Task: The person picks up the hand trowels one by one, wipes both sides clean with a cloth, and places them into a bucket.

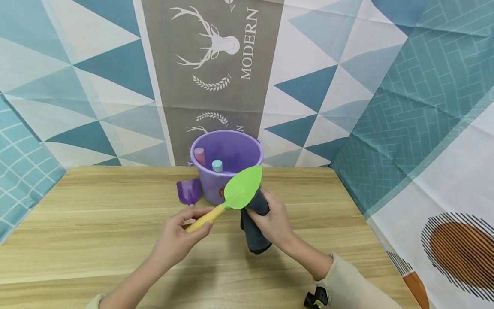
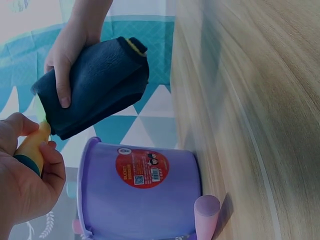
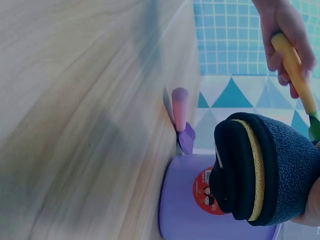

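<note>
We see the trowel (image 1: 243,189) held above the table (image 1: 115,240), its green blade aimed at one o'clock and overlapping the front of the bucket (image 1: 208,185) from the head view. The left hand (image 1: 180,234), at seven o'clock from the blade, has its thumb and fingers closed round the yellow handle. At five o'clock from the blade, the right hand (image 1: 275,219) grasps a dark, folded cloth (image 1: 255,236), fingers wrapped about it; we cannot tell whether blade and cloth touch. The purple bucket stands upright on the table at eleven o'clock from the blade, a red label (image 2: 142,168) on its side. Inside it we make out a pink handle (image 1: 199,156) at nine o'clock and a mint one (image 1: 217,166) at seven. Just beside the bucket, at eight o'clock, lies a purple shovel (image 1: 188,191) with a pink grip (image 3: 180,110). Beyond, at twelve, we find a curtain (image 1: 216,92) of triangles and a deer head.
</note>
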A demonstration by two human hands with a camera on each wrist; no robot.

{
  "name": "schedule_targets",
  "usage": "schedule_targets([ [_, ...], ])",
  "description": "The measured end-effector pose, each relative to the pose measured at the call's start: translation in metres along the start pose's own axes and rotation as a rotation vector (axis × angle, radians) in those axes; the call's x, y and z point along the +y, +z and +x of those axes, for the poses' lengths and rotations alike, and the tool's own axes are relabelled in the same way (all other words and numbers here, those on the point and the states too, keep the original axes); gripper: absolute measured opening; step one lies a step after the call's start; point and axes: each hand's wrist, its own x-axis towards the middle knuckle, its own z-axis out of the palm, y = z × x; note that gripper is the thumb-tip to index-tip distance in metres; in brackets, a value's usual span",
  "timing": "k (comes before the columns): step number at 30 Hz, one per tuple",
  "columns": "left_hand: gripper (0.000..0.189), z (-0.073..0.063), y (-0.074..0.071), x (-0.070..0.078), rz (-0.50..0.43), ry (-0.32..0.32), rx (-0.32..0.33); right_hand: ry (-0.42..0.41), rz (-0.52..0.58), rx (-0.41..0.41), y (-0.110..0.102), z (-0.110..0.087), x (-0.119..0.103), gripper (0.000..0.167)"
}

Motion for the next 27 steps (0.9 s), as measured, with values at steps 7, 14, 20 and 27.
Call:
schedule_targets([
  [7,0.024,-0.001,-0.002,0.004,-0.003,-0.008,0.027,-0.063,-0.006,-0.029,0.0,-0.001,0.003,0.035],
  [14,0.024,-0.005,-0.002,0.003,-0.041,-0.005,-0.051,0.169,0.081,0.088,-0.008,0.01,0.012,0.041],
  [20,0.024,-0.005,0.001,0.005,-0.064,-0.027,-0.102,0.096,0.116,0.104,-0.01,0.013,0.012,0.038],
  [27,0.025,-0.001,0.0,0.01,-0.071,-0.034,-0.075,-0.104,0.062,-0.009,-0.004,0.003,0.008,0.04],
])
